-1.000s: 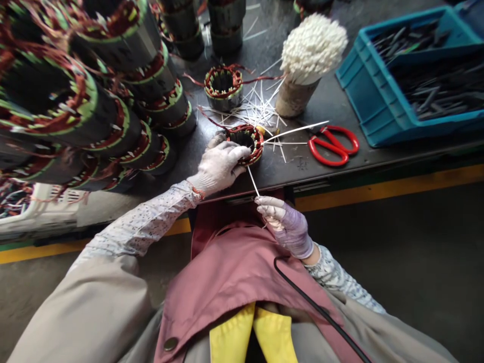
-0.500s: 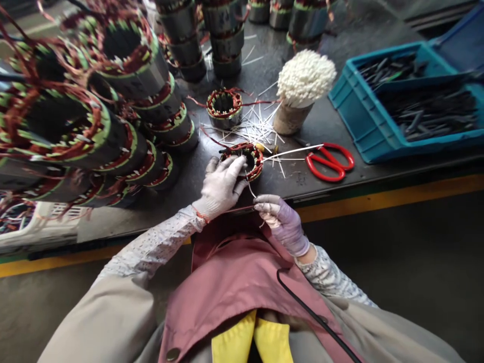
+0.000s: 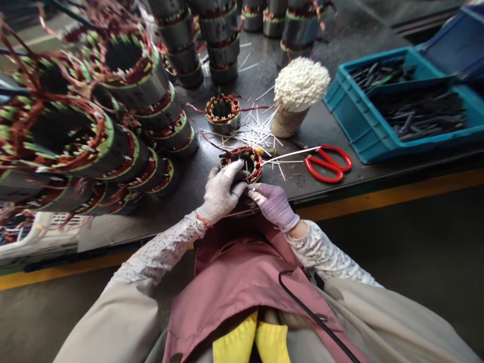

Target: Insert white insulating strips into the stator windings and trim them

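Observation:
A small motor stator (image 3: 257, 164) with red-brown windings lies at the table's near edge. My left hand (image 3: 223, 189), in a whitish glove, grips its near left side, with fingers over the rim and into the bore. My right hand (image 3: 275, 205), in a purple and white glove, is closed in a pinch at the stator's near edge, almost touching my left thumb. A short white bit of lacing cord shows at its fingertips. A longer white cord (image 3: 291, 154) runs from the stator's right side toward red-handled scissors (image 3: 327, 164).
Another stator (image 3: 223, 123) stands behind, beside scattered white cords (image 3: 257, 128). A pot (image 3: 289, 121) holds a thick white bundle. Stacked stators (image 3: 151, 96) crowd the left. A blue-green bin (image 3: 355, 123) of dark pieces sits right.
My right hand has moved up and left to the stator, and the cord stretched between the hands has shortened from view. My left hand keeps its place on the stator.

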Demonstrator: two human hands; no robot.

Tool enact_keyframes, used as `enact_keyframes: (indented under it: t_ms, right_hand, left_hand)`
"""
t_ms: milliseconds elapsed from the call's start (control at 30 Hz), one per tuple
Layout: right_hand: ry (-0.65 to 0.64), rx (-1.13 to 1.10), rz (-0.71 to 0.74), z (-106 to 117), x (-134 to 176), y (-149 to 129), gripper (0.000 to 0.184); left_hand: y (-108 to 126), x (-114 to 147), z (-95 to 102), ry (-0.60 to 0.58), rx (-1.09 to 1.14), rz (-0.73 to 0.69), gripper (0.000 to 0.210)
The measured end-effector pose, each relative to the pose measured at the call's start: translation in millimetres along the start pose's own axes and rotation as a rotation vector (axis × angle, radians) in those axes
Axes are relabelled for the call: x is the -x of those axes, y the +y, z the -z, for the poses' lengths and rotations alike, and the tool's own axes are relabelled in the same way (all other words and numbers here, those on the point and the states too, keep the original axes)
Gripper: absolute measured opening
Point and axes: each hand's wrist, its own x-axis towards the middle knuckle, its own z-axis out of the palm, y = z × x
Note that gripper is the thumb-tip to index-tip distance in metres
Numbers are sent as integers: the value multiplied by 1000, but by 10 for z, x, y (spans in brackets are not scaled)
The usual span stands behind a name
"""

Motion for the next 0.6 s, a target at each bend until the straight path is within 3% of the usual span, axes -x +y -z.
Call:
enact_keyframes:
  t_ms: [167, 267, 467, 600]
  right_hand:
    - [171, 199, 254, 91, 187, -86, 16]
    - [142, 213, 279, 101, 170, -208, 12]
    - [0, 332, 89, 90, -217, -274, 16]
    - [-65, 381, -25, 97, -275, -227, 20]
  left_hand:
    - [-69, 40, -98, 178, 138, -128, 30]
    - [-98, 28, -109, 228, 138, -203, 21]
    - [-156, 21, -96, 163, 96, -244, 22]
    - [-173, 16, -86, 148, 60, -229, 23]
